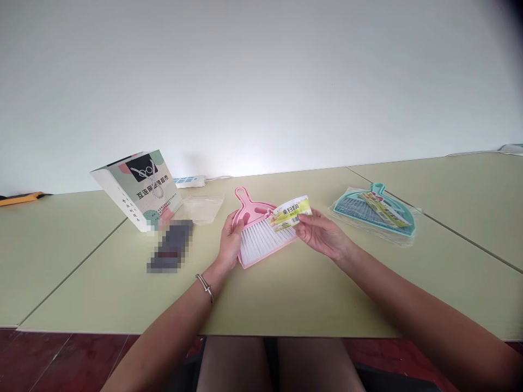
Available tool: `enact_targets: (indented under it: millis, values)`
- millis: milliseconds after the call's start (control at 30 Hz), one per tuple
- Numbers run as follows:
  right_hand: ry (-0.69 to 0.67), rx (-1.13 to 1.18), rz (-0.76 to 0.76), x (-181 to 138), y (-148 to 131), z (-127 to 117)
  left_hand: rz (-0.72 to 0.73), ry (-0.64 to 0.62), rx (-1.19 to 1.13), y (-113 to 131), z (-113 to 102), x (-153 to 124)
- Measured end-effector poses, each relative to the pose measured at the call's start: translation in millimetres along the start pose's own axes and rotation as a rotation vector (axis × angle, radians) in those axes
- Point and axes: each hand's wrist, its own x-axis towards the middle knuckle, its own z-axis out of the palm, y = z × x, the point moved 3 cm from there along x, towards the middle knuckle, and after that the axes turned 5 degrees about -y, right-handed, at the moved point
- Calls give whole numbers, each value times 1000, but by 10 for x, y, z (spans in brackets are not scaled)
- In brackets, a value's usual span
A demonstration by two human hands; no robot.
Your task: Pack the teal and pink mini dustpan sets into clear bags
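A pink dustpan (245, 198) with a white-bristled brush (261, 239) nested in it is tilted up over the table. My left hand (232, 239) is closed on its left edge, thumb on the front. Between the thumb and fingers of my right hand (321, 233) is a yellow-green and white printed label card (288, 213), held in front of the dustpan's right side. The card covers part of the brush. Off to the right lies a teal dustpan and brush set (378, 209) in clear plastic wrap, with a similar label across it.
A printed paper bag (143, 188) with a rope handle stands at the left. Beside it lies a clear plastic wrapper (203, 208), and before it a blurred dark flat object (171, 246). Behind are a power strip (190, 181) and the wall (261, 81). Seams cross the table (286, 305).
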Motion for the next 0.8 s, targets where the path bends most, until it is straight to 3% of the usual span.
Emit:
enact_targets:
  millis: [100, 167, 300, 567, 700, 800]
  values:
    - [-79, 14, 74, -16, 107, 36, -40, -27, -33, -16, 17, -14]
    - [-76, -96, 108, -6, 160, 17, -30, -27, -61, -5, 28, -27]
    - [55, -361, 164, 25, 255, -33, 15, -33, -100, 50, 58, -57]
    - [201, -444, 51, 23, 318, -4, 62, -118, 43, 113, 102, -109]
    - [158, -502, 43, 22, 305, -12, 85, -163, 119, 86, 86, -96]
    - [271, -593, -151, -5, 242, -45, 106, -119, 84, 88, 42, -68]
